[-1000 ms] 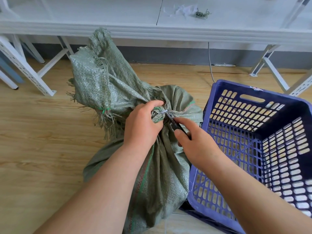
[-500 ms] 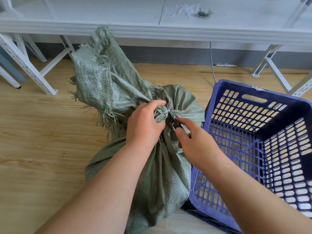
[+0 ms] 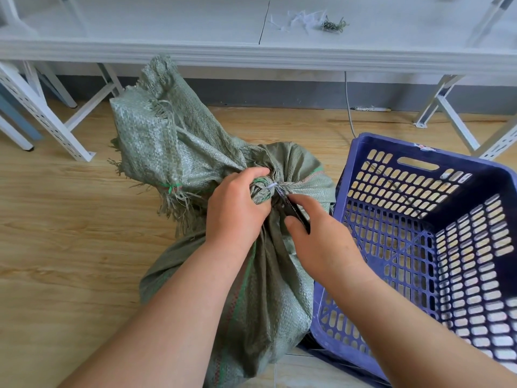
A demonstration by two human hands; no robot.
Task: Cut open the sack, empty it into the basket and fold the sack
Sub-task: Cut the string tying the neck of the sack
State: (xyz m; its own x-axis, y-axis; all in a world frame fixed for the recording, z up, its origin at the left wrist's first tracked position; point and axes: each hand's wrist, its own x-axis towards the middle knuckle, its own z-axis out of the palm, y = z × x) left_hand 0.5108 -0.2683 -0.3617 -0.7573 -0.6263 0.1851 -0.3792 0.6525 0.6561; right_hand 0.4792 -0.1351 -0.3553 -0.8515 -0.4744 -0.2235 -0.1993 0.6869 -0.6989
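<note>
Head view shows our left hand (image 3: pixel 236 208) clamped on the sack (image 3: pixel 251 289) neck, our right hand (image 3: pixel 316 233) gripping a dark cutter (image 3: pixel 291 208) at the white tie (image 3: pixel 270 186). A slip could cut our fingers. Beyond stands the basket (image 3: pixel 361 152).

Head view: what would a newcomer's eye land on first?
The green woven sack at centre, its tied neck gripped by the left hand while the right hand holds a dark cutter at the tie. The blue slotted basket stands right, beside the sack.
</note>
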